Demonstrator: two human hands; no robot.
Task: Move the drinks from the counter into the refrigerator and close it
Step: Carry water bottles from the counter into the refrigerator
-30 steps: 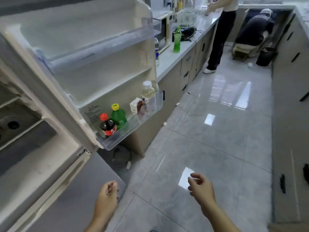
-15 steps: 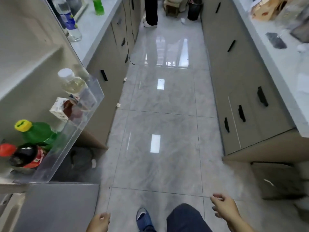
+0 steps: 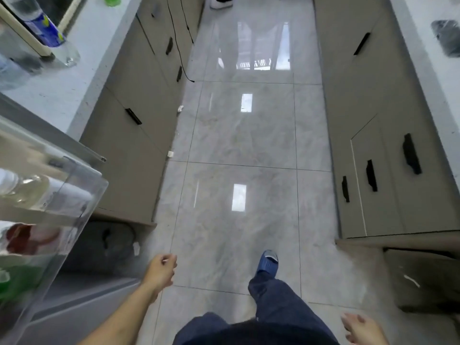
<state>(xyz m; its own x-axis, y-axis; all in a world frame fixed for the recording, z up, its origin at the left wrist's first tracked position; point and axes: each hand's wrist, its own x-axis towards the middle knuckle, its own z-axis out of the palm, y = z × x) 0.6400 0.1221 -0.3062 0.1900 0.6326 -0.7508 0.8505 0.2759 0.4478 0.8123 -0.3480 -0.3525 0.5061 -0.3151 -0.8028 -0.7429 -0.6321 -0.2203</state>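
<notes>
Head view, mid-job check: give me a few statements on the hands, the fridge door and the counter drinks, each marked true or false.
1. Both hands are empty. True: the left hand and right hand hold nothing.
2. The refrigerator door is closed. False: the door shelf stands open, with bottles in it.
3. A clear bottle with a blue label stands on the left counter. True.
4. The left hand grips that bottle. False: it hangs over the floor, well apart from it.
5. A green bottle is on the left counter's far end. True.
</notes>
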